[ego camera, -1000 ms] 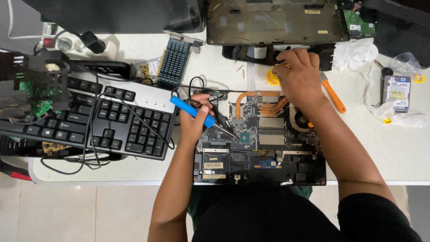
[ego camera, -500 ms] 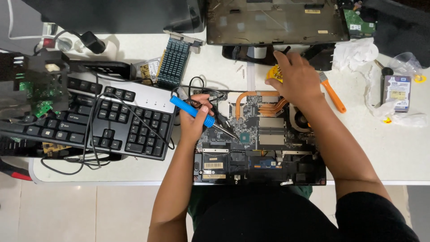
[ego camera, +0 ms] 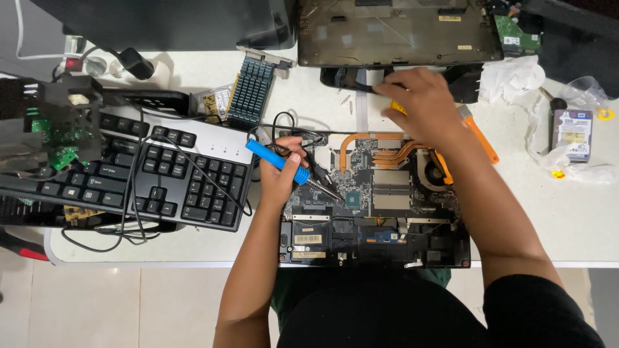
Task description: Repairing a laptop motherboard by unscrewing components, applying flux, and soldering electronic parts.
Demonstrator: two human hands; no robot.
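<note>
Your left hand (ego camera: 278, 175) is clamped around the blue-handled soldering iron (ego camera: 284, 164), whose metal tip angles toward four o'clock onto the laptop motherboard (ego camera: 374, 206) lying at the table's near edge. Your right hand (ego camera: 422, 103) hovers at the board's twelve o'clock, fingers curled over something yellow; whether it grips it, you cannot tell. The black keyboard (ego camera: 148, 180) sits at nine o'clock, an orange-handled brush (ego camera: 480, 136) at two o'clock.

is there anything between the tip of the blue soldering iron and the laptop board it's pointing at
Nothing visible does. The left hand holds the blue soldering iron with its metal tip angled down over the laptop motherboard, and the board beneath the tip lies bare. Its black cord loops behind the hand, clear of the tip.
</note>
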